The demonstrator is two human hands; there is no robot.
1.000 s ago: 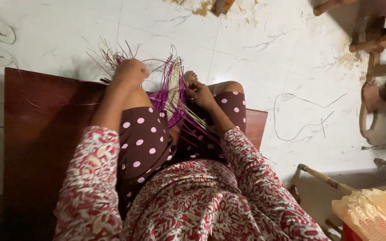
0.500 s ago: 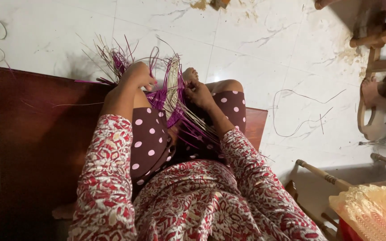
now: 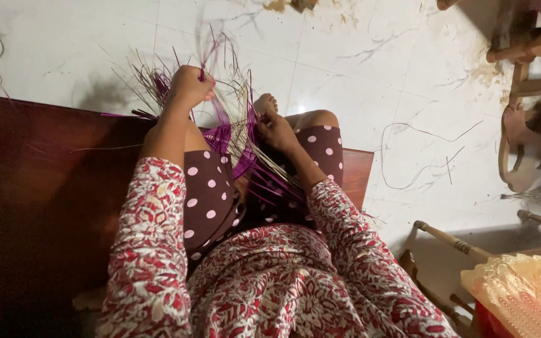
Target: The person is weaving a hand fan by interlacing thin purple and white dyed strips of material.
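A half-woven piece of purple and pale cane strips (image 3: 238, 139) rests between my knees, with loose strips fanning out over the floor. My left hand (image 3: 189, 84) is raised above it, closed on a purple strip (image 3: 211, 50) that runs up and blurs. My right hand (image 3: 275, 128) grips the right edge of the woven piece, close to my bare foot (image 3: 264, 103). I sit on a dark red wooden board (image 3: 51, 188), in dotted brown trousers and a red flowered top.
White marble floor tiles (image 3: 358, 75) lie ahead, with thin loose strands (image 3: 421, 156) on the right. Wooden chair frames (image 3: 527, 94) stand at the right edge. A wooden stool leg (image 3: 452, 244) and a pale woven basket (image 3: 521, 294) sit at lower right.
My left hand has risen from the woven piece, pulling a purple strip upward and away. My right hand stays on the weave's edge.
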